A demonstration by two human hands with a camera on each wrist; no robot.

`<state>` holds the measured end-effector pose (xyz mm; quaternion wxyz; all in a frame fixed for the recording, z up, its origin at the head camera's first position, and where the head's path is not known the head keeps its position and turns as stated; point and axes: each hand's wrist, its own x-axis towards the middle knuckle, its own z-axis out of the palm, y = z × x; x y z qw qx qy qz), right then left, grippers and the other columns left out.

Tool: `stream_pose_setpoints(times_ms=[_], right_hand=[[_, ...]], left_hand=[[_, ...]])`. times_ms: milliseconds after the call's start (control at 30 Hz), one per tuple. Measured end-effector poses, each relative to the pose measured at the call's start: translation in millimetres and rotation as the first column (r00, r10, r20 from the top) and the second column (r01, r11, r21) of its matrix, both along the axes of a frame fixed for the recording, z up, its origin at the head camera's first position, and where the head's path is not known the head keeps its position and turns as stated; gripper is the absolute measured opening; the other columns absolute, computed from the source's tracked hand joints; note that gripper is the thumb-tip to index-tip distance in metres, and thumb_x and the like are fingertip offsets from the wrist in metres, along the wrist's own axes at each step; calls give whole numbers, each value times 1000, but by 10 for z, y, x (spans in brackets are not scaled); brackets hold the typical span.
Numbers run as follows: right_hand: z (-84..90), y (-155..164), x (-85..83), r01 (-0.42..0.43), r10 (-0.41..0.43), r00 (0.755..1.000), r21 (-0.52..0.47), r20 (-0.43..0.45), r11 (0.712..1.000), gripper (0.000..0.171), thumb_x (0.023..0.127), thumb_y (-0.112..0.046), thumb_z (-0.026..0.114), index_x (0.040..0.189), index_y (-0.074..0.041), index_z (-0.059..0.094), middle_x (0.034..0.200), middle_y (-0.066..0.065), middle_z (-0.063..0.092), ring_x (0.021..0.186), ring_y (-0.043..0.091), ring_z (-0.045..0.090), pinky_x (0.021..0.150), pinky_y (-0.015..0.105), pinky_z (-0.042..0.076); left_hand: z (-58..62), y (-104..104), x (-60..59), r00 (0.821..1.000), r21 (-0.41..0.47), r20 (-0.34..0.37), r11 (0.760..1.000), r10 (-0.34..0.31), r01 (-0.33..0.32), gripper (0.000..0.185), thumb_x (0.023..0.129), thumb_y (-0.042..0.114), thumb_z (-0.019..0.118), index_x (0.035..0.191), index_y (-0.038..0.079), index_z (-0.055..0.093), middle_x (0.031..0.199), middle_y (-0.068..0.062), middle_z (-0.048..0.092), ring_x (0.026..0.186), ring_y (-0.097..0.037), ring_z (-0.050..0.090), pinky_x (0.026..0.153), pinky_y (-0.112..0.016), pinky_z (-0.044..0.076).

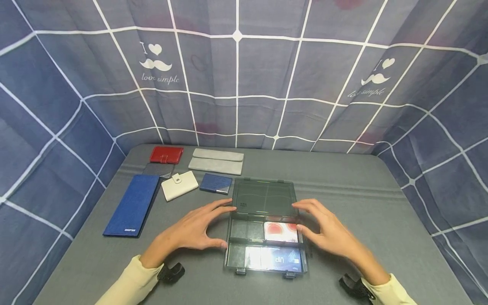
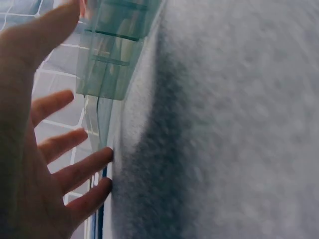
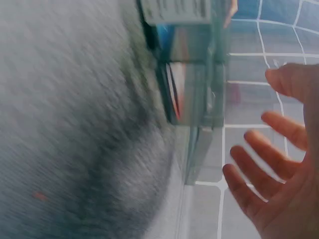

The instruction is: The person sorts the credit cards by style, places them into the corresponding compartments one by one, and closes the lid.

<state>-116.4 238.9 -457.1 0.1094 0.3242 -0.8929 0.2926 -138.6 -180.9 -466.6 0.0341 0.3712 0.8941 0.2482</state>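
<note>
A clear smoky plastic box (image 1: 263, 224) lies open on the grey table (image 1: 343, 199), its lid folded back flat. Its compartments hold a red-and-white card (image 1: 281, 231) and a blue card marked "vip" (image 1: 280, 259). My left hand (image 1: 198, 226) hovers at the box's left side with fingers spread, fingertips near the lid's hinge. On the box's right side is my right hand (image 1: 324, 226), also with fingers spread. Neither hand grips anything. The wrist views show each open hand (image 2: 45, 149) (image 3: 276, 159) beside the box's edge (image 2: 107, 64) (image 3: 194, 99).
Along the table's left lie a long blue wallet (image 1: 132, 205), a white snap wallet (image 1: 179, 185), a small blue card case (image 1: 215, 183), a dark grey case (image 1: 159, 170), a red wallet (image 1: 166, 155) and a grey pouch (image 1: 216, 161). Checked blue cloth (image 1: 236, 84) walls the table.
</note>
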Motion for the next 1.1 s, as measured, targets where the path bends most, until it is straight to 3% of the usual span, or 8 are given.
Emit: stream_pose_setpoints(times_ms=[167,333,433,567,733,967,1100], right_hand=[[2,54,-193,54,-35,987,-111,159,992,62,97,-10,79,153,-5,54,147,16,61,128,37,66,103,51,56],[-39,37,-358,147,-78,932,-173,353,974,63,104,-15,73,158,1,45,152,27,56,131,47,63,105,56,54],[-72,31,-425,207,-122,901,-167,417,964,63,106,-18,70,159,1,43,152,29,56,129,46,65,104,57,55],[-107,45,-487,256,-155,855,-142,494,956,63,108,-23,67,160,1,41,150,28,60,123,40,70,98,50,59],[-160,37,-537,267,-89,783,-203,615,942,66,109,-21,65,162,4,35,148,33,58,120,40,70,91,36,61],[-170,32,-582,270,-31,779,-291,627,918,62,110,-14,62,160,9,35,145,39,57,123,46,68,88,32,62],[-133,34,-587,319,-42,785,-345,618,882,60,109,-10,63,160,8,36,141,37,61,124,39,69,90,27,59]], left_hand=[[34,61,-62,995,28,53,996,82,-84,84,94,57,78,164,25,46,171,0,40,144,-31,56,106,-64,51],[48,172,-167,975,131,160,975,157,-178,75,99,46,76,161,14,48,154,-7,60,128,-22,68,106,-52,54],[68,248,-212,946,196,262,949,192,-247,71,102,40,75,160,8,48,142,-12,68,113,-22,74,97,-46,59],[72,333,-254,896,216,369,915,246,-341,70,104,39,72,160,6,46,143,-15,69,103,-20,77,91,-44,61],[28,382,-293,859,246,443,886,257,-393,67,107,36,68,160,4,45,147,-17,66,106,-21,78,95,-48,59],[10,430,-308,831,352,514,830,215,-432,59,110,22,64,159,-1,42,147,-25,63,99,-23,78,87,-38,62],[37,443,-314,840,415,501,794,209,-445,57,108,17,65,158,-2,44,144,-27,65,108,-31,76,88,-38,62]])
